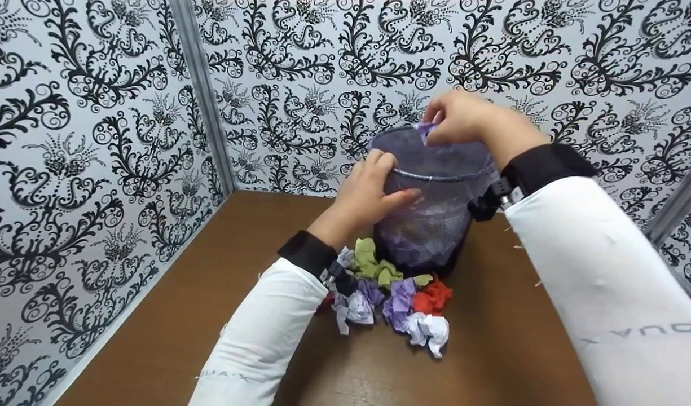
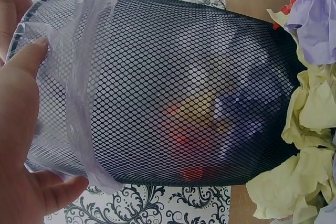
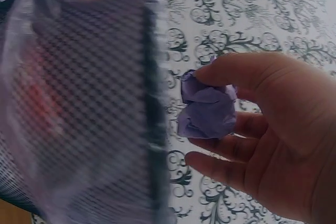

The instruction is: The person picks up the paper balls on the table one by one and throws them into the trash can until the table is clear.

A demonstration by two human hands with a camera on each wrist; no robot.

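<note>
A black mesh wastebasket (image 1: 435, 214) with a clear plastic liner (image 2: 79, 103) stands on the brown table, tilted toward me. My left hand (image 1: 370, 189) grips its near rim, thumb and fingers curled round the edge (image 2: 31, 124). Above the far rim, my right hand (image 1: 463, 115) pinches a crumpled purple paper ball (image 3: 207, 111) between thumb and fingers. Inside the basket, red and purple crumpled paper (image 2: 194, 129) shows through the mesh.
A pile of crumpled paper balls (image 1: 396, 296) in green, purple, red and white lies on the brown table (image 1: 492, 349) in front of the basket. Patterned black-and-white walls (image 1: 97, 141) close in the left and back sides.
</note>
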